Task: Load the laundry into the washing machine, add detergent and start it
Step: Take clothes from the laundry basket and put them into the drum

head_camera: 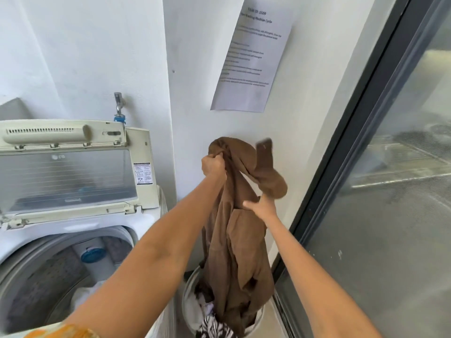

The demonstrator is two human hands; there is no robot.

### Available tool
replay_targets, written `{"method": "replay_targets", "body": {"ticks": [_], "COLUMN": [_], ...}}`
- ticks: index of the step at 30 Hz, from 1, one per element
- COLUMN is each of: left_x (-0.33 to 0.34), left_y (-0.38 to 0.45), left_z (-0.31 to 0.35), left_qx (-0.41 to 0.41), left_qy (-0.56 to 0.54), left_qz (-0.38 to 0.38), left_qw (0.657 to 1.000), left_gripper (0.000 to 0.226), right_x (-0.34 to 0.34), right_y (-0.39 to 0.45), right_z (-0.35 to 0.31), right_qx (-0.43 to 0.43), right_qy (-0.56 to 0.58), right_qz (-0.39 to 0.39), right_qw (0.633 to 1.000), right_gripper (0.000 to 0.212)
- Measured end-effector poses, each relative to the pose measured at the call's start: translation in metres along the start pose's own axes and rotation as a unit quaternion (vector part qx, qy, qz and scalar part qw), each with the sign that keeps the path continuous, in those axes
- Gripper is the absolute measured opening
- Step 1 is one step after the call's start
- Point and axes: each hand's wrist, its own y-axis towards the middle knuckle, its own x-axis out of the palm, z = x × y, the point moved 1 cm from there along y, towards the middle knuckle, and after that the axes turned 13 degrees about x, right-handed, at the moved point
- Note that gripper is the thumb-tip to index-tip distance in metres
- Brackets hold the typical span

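A long brown garment [234, 230] hangs above the white laundry basket [189, 298], its lower end still inside. My left hand [213, 165] grips the garment's top, bunched in its fingers. My right hand [261, 207] holds a lower fold of the same cloth, with a sleeve flopping above it. The top-load washing machine [26, 237] stands at the left with its lid [68, 176] raised. White cloth [85, 296] lies in the drum.
More clothes, one zebra-striped [214, 328], fill the basket. A printed sheet [251, 54] hangs on the white wall. A tap [118, 103] sits behind the machine. A dark-framed glass door [380, 167] runs along the right.
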Motion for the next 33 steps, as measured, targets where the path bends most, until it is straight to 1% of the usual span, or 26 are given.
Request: {"method": "replay_targets", "body": {"ticks": [1, 2, 3, 4, 5, 7, 8, 9, 11, 13, 16, 18, 20, 22, 25, 26, 27, 28, 31, 33], "left_x": [0.002, 0.004, 0.005, 0.005, 0.005, 0.001, -0.002, -0.006, -0.014, -0.025, -0.045, -0.056, -0.062, -0.064, -0.066, -0.067, -0.068, -0.069, -0.070, -0.066], "left_y": [0.000, 0.000, 0.000, 0.000, 0.003, 0.010, 0.013, 0.015, 0.018, 0.023, 0.033, 0.038, 0.038, 0.031, 0.023, 0.020, 0.018, 0.016, 0.013, 0.018], "left_z": [0.004, 0.009, 0.011, 0.013, 0.013, 0.013, 0.013, 0.012, 0.010, 0.006, -0.002, -0.012, -0.024, -0.031, -0.034, -0.030, -0.024, -0.016, 0.017, 0.040], "left_qx": [0.008, 0.012, 0.012, 0.009, 0.009, 0.008, 0.004, -0.004, -0.021, -0.030, -0.020, 0.000, 0.008, 0.005, -0.005, -0.009, -0.007, -0.006, -0.015, 0.016], "left_qy": [-0.004, -0.004, -0.006, -0.008, -0.012, -0.019, -0.027, -0.038, -0.060, -0.068, 0.002, 0.098, 0.185, 0.234, 0.285, 0.302, 0.331, 0.370, 0.491, 0.567], "left_qz": [-0.005, -0.011, -0.014, -0.016, -0.014, -0.009, -0.006, -0.001, 0.015, 0.032, 0.040, -0.001, -0.060, -0.106, -0.139, -0.154, -0.182, -0.219, -0.322, -0.322], "left_qw": [1.000, 1.000, 1.000, 1.000, 1.000, 1.000, 1.000, 0.999, 0.998, 0.997, 0.999, 0.995, 0.981, 0.966, 0.948, 0.941, 0.926, 0.903, 0.809, 0.758], "left_gripper": [0.029, 0.030, 0.031, 0.032, 0.032, 0.034, 0.035, 0.035, 0.031, 0.019, 0.011, 0.015, 0.016, 0.016, 0.020, 0.022, 0.022, 0.019, 0.019, 0.033], "right_x": [0.009, 0.015, 0.020, 0.024, 0.027, 0.034, 0.037, 0.039, 0.043, 0.041, 0.029, 0.018, 0.007, 0.001, -0.007, -0.011, -0.015, -0.021, -0.038, -0.050], "right_y": [0.000, 0.000, 0.001, 0.002, 0.004, 0.012, 0.016, 0.018, 0.027, 0.029, 0.032, 0.034, 0.033, 0.032, 0.026, 0.024, 0.021, 0.019, 0.011, 0.004], "right_z": [0.013, 0.024, 0.033, 0.040, 0.043, 0.049, 0.050, 0.049, 0.050, 0.047, 0.042, 0.036, 0.021, 0.003, -0.024, -0.031, -0.037, -0.043, -0.059, -0.070], "right_qx": [0.037, 0.071, 0.104, 0.138, 0.169, 0.189, 0.186, 0.179, 0.156, 0.127, 0.091, 0.052, 0.007, -0.034, -0.089, -0.099, -0.106, -0.113, -0.125, -0.125], "right_qy": [-0.067, -0.117, -0.140, -0.120, -0.066, 0.043, 0.061, 0.058, 0.024, 0.013, 0.043, 0.059, 0.069, 0.068, 0.080, 0.092, 0.104, 0.113, 0.126, 0.130], "right_qz": [-0.023, -0.037, -0.036, -0.027, -0.019, -0.016, -0.019, -0.016, 0.035, 0.090, 0.126, 0.149, 0.178, 0.193, 0.216, 0.224, 0.230, 0.234, 0.242, 0.253], "right_qw": [0.997, 0.990, 0.984, 0.983, 0.983, 0.981, 0.981, 0.982, 0.987, 0.988, 0.987, 0.986, 0.982, 0.978, 0.969, 0.965, 0.962, 0.959, 0.954, 0.951], "right_gripper": [0.092, 0.094, 0.089, 0.082, 0.076, 0.075, 0.074, 0.067, 0.043, 0.026, 0.022, 0.021, 0.019, 0.017, 0.017, 0.017, 0.018, 0.018, 0.018, 0.018]}}
